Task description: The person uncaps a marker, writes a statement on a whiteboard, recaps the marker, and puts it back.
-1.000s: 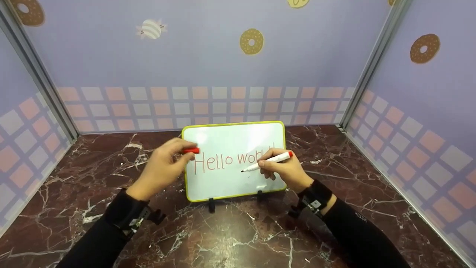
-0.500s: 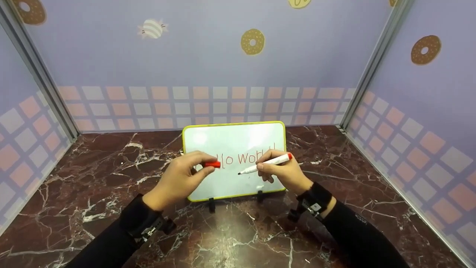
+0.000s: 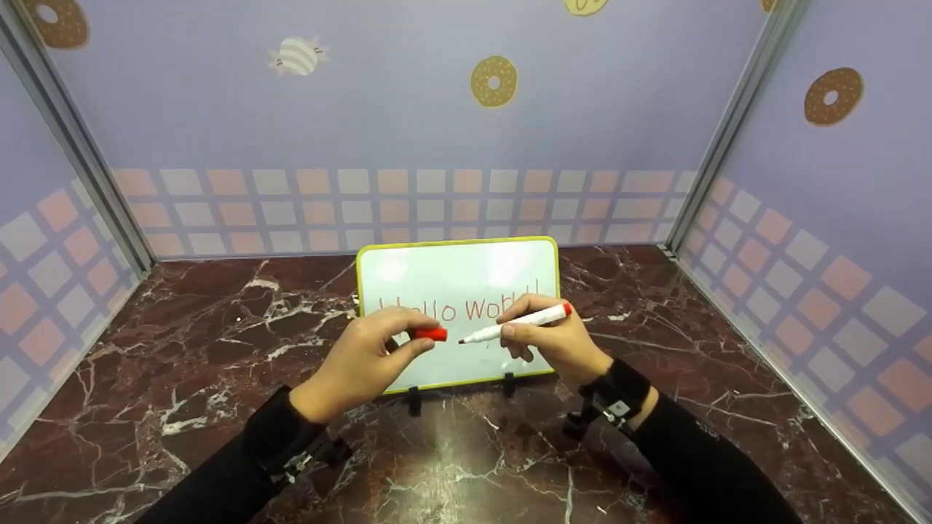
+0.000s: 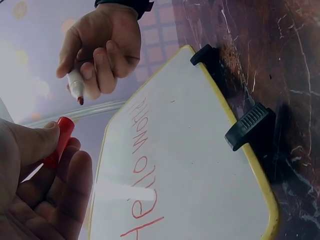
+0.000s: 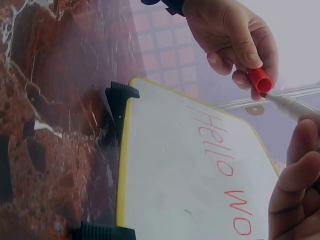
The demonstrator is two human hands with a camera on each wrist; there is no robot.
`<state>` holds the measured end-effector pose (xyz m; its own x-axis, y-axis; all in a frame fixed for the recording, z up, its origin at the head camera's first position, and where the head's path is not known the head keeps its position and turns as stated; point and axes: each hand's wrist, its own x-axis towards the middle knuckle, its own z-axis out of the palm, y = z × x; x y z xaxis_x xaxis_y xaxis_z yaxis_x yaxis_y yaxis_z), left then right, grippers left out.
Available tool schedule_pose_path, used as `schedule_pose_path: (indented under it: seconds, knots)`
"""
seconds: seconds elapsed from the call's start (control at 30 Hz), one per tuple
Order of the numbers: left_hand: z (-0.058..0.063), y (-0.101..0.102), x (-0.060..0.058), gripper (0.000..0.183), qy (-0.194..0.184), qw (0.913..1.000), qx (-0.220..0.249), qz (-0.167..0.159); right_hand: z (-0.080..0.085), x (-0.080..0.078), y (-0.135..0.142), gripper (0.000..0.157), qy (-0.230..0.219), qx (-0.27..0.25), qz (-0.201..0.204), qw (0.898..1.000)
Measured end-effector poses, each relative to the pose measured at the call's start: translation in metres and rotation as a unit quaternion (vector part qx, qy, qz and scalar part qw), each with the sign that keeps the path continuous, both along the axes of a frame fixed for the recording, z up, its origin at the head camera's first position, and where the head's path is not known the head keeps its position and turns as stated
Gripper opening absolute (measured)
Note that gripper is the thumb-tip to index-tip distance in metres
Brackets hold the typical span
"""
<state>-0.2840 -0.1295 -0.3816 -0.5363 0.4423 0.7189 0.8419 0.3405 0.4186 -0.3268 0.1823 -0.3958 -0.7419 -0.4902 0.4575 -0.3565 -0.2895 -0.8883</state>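
My left hand [image 3: 364,360] pinches a red marker cap [image 3: 431,334] between thumb and fingers, its hollow end facing right. In my right hand [image 3: 553,338] is a white marker [image 3: 535,318] with a red end plug, its bare tip pointing left at the cap. A small gap separates tip and cap in the head view. Both hands are held in front of a whiteboard [image 3: 466,271] with a yellow frame. Red handwriting [image 5: 220,145] on it reads "Hello world", partly covered by the hands.
Black clip feet [image 4: 250,126] hold up the board's lower edge on a dark red marbled table [image 3: 451,466]. Behind stands a lilac wall [image 3: 393,131] with pink and white squares. A side panel [image 3: 837,218] rises at the right.
My left hand has moved right and down with the red cap, from the board's left edge toward the marker. My right hand has shifted the marker slightly left and down.
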Motion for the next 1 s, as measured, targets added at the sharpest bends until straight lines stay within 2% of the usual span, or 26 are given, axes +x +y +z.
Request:
schedule_pose_path:
  seconds: [0.2, 0.47, 0.63, 0.83, 1.0]
  knots:
    - [-0.0029, 0.0018, -0.0003, 0.023, 0.006, 0.9999, 0.006, -0.014, 0.0005, 0.0019, -0.0014, 0.009, 0.007, -0.009, 0.024, 1.0]
    - [-0.0028, 0.0048, 0.0009, 0.024, 0.02, 0.9991, 0.013, -0.035, -0.0012, 0.0014, -0.002, 0.021, 0.011, -0.02, 0.044, 0.999]
    - [-0.0042, 0.0078, 0.0026, 0.025, 0.029, 0.9988, 0.015, -0.036, -0.0017, 0.0018, -0.0024, 0.024, 0.015, -0.032, 0.06, 0.998]
    - [-0.0065, 0.0091, 0.0036, 0.026, -0.01, 0.9978, 0.041, -0.052, -0.0013, 0.0028, -0.0029, 0.032, 0.02, -0.042, 0.069, 0.997]
    - [-0.0073, 0.0097, 0.0046, 0.024, -0.036, 0.997, 0.048, -0.048, -0.0015, 0.0021, -0.0035, 0.033, 0.019, -0.043, 0.066, 0.997]
